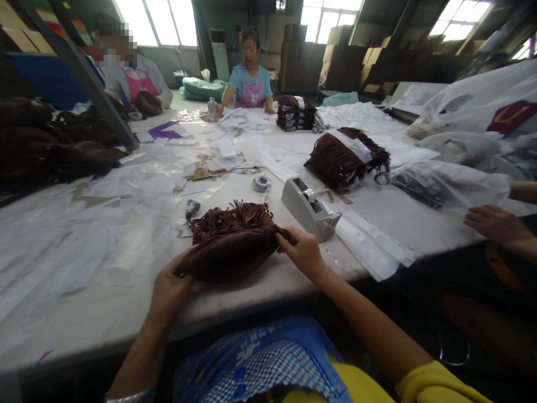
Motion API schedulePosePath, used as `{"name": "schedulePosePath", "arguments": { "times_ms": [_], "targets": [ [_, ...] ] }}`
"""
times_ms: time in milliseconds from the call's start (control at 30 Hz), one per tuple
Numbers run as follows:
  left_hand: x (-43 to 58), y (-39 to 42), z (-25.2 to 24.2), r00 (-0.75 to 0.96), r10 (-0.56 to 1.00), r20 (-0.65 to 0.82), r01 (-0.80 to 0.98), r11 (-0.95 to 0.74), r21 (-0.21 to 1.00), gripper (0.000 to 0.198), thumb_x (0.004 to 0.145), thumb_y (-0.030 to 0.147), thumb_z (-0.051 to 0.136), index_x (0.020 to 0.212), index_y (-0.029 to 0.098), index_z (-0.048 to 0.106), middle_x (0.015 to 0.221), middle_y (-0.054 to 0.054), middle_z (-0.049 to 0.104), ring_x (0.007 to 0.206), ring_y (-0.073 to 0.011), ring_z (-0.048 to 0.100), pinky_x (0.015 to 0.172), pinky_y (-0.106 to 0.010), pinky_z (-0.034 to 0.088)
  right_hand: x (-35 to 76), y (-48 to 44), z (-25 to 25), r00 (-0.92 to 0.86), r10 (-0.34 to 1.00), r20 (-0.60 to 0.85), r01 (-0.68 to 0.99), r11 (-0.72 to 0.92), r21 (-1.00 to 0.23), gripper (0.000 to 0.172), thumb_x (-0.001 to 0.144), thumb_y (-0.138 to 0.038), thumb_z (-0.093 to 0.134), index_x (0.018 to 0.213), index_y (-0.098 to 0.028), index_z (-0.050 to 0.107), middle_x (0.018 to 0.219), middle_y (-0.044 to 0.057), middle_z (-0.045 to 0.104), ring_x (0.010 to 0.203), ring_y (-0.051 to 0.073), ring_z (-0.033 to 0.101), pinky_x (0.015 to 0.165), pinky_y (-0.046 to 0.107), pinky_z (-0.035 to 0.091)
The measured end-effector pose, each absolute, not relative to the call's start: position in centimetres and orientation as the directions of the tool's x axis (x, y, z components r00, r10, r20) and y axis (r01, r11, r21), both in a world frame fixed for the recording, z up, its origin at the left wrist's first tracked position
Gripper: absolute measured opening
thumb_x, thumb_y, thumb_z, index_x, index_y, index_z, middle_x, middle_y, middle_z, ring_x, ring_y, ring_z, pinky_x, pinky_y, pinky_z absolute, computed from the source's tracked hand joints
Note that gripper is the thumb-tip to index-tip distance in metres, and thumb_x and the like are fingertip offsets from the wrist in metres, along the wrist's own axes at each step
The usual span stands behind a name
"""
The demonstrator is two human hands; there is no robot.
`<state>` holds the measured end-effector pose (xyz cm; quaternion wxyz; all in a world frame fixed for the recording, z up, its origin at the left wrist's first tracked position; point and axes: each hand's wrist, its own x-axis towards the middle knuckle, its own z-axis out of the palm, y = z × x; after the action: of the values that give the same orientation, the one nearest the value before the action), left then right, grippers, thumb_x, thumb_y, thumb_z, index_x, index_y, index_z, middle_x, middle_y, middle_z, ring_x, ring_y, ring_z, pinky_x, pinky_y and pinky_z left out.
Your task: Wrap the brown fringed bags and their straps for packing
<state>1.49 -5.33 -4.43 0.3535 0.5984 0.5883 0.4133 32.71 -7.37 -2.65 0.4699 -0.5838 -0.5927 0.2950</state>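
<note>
Left hand: the left hand (170, 285) comes up from the near edge of the bench (104, 313), palm turned inward, its fingers (187, 258) curled shut around the lower left corner of the brown fringed bag (230, 243).
Right hand: the right hand (302, 251) reaches in from the right with the wrist bent, thumb and fingers pinched tight on the bag's right edge.
Fringed bag: it lies on the bench near the front edge, between the two hands, with its fringe spread toward the far side.
Tape dispenser: a grey tape dispenser (308, 208) stands just beside the right hand with a roll seated in it; a loose tape roll (260, 183) lies behind the bag.
Plastic bags: the clear plastic bag (451, 187) at right holds something dark that is hard to make out.
Stacks: a banded pile of fringed bags (344, 159) sits beyond the dispenser, and a second pile (296, 113) farther back.
Other people: a co-worker's hand (490, 224) rests on the bench edge at right, its arm cut off by the frame; two seated people work at the far side.
Hidden: the left palm is covered by the bag.
</note>
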Motion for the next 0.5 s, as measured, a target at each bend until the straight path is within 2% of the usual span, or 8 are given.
{"name": "schedulePosePath", "arguments": {
  "times_ms": [100,200,267,367,433,500],
  "targets": [
    [1.6,-5.8,-4.6,-0.047,0.995,0.086,0.511,-0.050,0.858,0.050,0.072,0.044,0.072,0.117,0.022,0.067,0.109,-0.004,0.073,0.105,-0.0271,0.066,0.094,-0.037,0.052,32.7,-7.6,-3.0,0.187,0.919,0.347,0.643,0.153,-0.750,0.025,0.092,-0.041,0.056,0.099,-0.020,0.069,0.066,0.001,0.069,0.058,0.016,0.066,0.063,0.025,0.049],
    [1.6,-6.1,-5.0,-0.034,0.995,0.091,0.659,-0.046,0.751,0.044,0.075,0.042,0.066,0.115,0.023,0.066,0.105,-0.004,0.073,0.099,-0.0270,0.067,0.089,-0.037,0.053,33.0,-8.1,-3.5,0.179,0.917,0.356,0.756,0.103,-0.646,0.025,0.094,-0.038,0.052,0.098,-0.019,0.068,0.073,0.003,0.071,0.063,0.018,0.066,0.063,0.026,0.046],
    [1.6,-6.5,-5.0,0.003,0.994,0.114,0.722,-0.081,0.687,0.043,0.078,0.039,0.063,0.118,0.024,0.064,0.110,-0.005,0.071,0.099,-0.0262,0.066,0.087,-0.036,0.053,33.2,-8.6,-3.7,0.150,0.935,0.322,0.763,0.098,-0.639,0.023,0.094,-0.036,0.052,0.101,-0.020,0.067,0.080,0.004,0.072,0.070,0.020,0.067,0.065,0.027,0.046],
    [1.8,-7.5,-4.2,0.060,0.972,0.226,0.746,-0.194,0.637,0.048,0.079,0.033,0.061,0.126,0.024,0.060,0.116,-0.007,0.064,0.102,-0.0247,0.063,0.086,-0.035,0.055,33.7,-9.3,-3.5,0.091,0.963,0.253,0.745,0.102,-0.659,0.020,0.092,-0.034,0.054,0.104,-0.021,0.065,0.087,0.004,0.072,0.077,0.021,0.068,0.069,0.027,0.047],
    [2.3,-8.3,-3.3,0.038,0.946,0.322,0.715,-0.251,0.652,0.054,0.079,0.032,0.063,0.133,0.025,0.054,0.112,-0.007,0.060,0.100,-0.0222,0.061,0.083,-0.034,0.058,34.0,-9.4,-3.4,0.052,0.974,0.222,0.758,0.106,-0.643,0.020,0.092,-0.032,0.055,0.106,-0.023,0.065,0.088,0.004,0.072,0.078,0.022,0.067,0.070,0.030,0.048],
    [2.9,-8.9,-2.6,-0.009,0.919,0.394,0.662,-0.290,0.691,0.053,0.080,0.030,0.064,0.132,0.026,0.054,0.110,-0.006,0.056,0.097,-0.0191,0.060,0.080,-0.032,0.059,34.3,-9.3,-3.6,0.012,0.972,0.236,0.768,0.142,-0.625,0.020,0.091,-0.031,0.055,0.106,-0.023,0.065,0.092,0.005,0.070,0.082,0.023,0.065,0.073,0.032,0.050]
  ]
}}
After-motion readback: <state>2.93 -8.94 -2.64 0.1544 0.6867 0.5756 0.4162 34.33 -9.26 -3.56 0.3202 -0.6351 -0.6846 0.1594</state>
